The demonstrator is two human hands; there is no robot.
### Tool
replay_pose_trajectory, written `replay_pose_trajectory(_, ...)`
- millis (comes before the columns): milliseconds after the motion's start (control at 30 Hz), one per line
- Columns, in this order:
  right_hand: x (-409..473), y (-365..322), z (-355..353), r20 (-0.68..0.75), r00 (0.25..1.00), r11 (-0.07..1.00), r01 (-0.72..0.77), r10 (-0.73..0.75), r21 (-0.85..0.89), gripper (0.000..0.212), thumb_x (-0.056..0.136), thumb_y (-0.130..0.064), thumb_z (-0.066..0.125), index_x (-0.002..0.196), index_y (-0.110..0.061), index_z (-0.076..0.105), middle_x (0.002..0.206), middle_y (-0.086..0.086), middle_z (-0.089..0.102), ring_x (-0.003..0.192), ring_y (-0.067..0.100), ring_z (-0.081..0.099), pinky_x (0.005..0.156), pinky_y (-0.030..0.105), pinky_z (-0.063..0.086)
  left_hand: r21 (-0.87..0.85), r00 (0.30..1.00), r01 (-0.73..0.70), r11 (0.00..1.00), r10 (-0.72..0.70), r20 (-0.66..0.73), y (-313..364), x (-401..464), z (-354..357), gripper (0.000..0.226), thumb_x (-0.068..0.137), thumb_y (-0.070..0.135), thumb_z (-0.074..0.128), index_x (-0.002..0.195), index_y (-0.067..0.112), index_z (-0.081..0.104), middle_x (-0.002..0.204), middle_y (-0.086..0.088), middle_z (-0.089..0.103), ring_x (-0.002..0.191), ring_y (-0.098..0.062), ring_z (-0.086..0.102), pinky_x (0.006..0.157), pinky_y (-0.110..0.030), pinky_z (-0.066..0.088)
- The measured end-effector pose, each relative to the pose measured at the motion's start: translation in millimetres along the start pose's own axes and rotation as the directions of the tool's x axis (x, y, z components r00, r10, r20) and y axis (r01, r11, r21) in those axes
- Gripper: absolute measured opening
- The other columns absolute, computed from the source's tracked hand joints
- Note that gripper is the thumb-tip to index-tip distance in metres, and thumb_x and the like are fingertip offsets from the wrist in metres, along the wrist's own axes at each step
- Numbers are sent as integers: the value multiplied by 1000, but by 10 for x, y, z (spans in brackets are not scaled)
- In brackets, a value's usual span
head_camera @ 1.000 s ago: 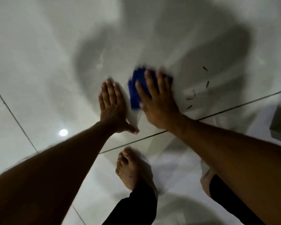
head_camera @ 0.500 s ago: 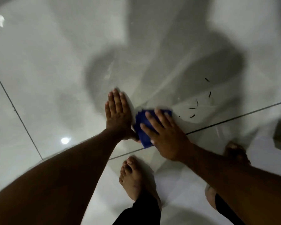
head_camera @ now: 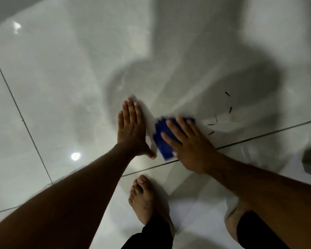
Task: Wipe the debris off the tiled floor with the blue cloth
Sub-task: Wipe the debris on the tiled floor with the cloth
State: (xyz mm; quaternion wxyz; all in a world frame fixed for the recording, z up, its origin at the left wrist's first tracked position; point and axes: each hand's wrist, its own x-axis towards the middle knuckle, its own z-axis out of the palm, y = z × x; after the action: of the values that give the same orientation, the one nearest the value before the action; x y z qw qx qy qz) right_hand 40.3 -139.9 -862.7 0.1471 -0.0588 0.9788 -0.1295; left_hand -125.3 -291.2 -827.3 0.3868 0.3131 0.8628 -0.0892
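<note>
Right of blue cloth (head_camera: 166,139): debris (head_camera: 211,133) scattered near. Right hand (head_camera: 188,146) flat, fingers spread, pressing cloth; nearer arm. Left hand (head_camera: 131,130) flat open on tiled floor (head_camera: 61,87), bracing.

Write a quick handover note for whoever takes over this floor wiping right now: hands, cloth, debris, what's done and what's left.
Left hand: flat on the tiled floor, bracing, holding nothing.
Right hand: open palm pressing the blue cloth onto the floor, not gripping it.
Debris: a few dark slivers scattered just right of the cloth, beyond the grout line.
Done: none of those slivers gathered yet.
Left: sweep the cloth rightward over them and collect.
</note>
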Motion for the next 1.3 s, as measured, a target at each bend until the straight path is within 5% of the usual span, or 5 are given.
replay_pose_trajectory(300, 128, 93, -71, -37, 287, 279, -880, 957, 384, 71, 94, -43, 46, 153, -10, 26, 159, 31, 19, 144, 54, 17, 117, 65, 14, -21, 997, -51, 998, 50, -60, 360, 306, 59, 191, 6, 96, 59, 143, 3, -35, 150, -24, -40, 142, -40, -35, 116, -52, -17)
replay_pose_trajectory(467, -480, 670, 27, -67, 996, 998, -58, 56, -28, 74, 92, -45, 52, 155, -24, 20, 163, 19, 20, 148, 46, 18, 119, 58, 13, 42, 987, -95, 995, 99, -123, 244, 181, 92, 181, 20, 103, 51, 150, -2, -18, 158, -29, -23, 147, -41, -24, 121, -55, -2)
replay_pose_trajectory(700, 40, 626, -119, -132, 215, 249, -899, 968, 360, 70, 95, -44, 41, 154, -10, 26, 160, 30, 17, 145, 53, 14, 117, 63, 14, 4, 993, -42, 999, 42, -106, 228, 128, 187, 181, 20, 104, 49, 149, -5, -17, 157, -32, -23, 146, -44, -24, 119, -57, -6)
replay_pose_trajectory(900, 213, 477, -38, -116, 983, 989, -137, 143, 61, 76, 90, -46, 50, 156, -25, 18, 164, 18, 15, 149, 44, 12, 119, 60, 14, 73, 983, -118, 990, 126, -133, 23, 70, 137, 174, 28, 105, 47, 151, -2, -15, 160, -26, -20, 149, -38, -20, 122, -54, 4)
replay_pose_trajectory(1300, 480, 299, -61, -108, 374, 386, -845, 921, 370, 71, 94, -47, 37, 155, -15, 23, 161, 28, 15, 146, 52, 14, 117, 62, 10, 58, 996, -28, 998, 33, -88, -461, -32, 172, 181, 19, 104, 49, 150, -4, -14, 159, -28, -19, 148, -41, -20, 121, -55, 2)
